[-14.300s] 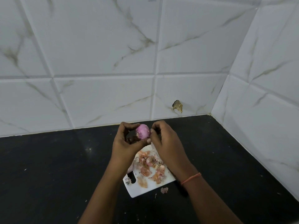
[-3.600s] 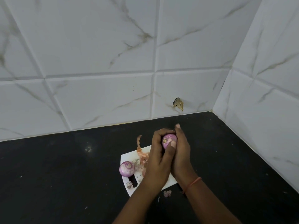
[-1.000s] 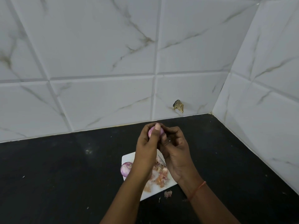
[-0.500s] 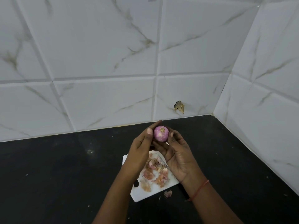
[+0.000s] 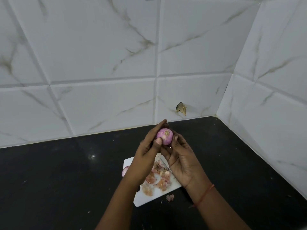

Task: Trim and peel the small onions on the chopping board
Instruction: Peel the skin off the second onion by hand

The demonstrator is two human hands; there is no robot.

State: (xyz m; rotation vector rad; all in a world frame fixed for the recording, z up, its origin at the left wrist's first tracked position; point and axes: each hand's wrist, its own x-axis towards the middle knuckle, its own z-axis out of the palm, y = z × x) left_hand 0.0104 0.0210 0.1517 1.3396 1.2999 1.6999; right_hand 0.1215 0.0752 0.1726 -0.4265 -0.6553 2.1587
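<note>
Overhead, the head view shows both hands raised above a black tabletop (image 5: pixel 58 180), in front of a white tiled wall (image 5: pixel 103 63). The left hand (image 5: pixel 146 156) and the right hand (image 5: pixel 182 160) share one peeled purple onion (image 5: pixel 165 136). Left grip: thumb and fingers nearly closed, pinching the onion's left side. Right grip: fingertips curled against the onion's right side, palm turned up. The onion is held clear of the white chopping board (image 5: pixel 149 199), which lies on the tabletop beneath the hands. Loose onion skins (image 5: pixel 159 178) are scattered on the board. A second onion (image 5: pixel 124 170) sits at the board's left edge, partly hidden by the left wrist. One skin scrap (image 5: pixel 170 197) lies on the tabletop just beside the board's near edge.
</note>
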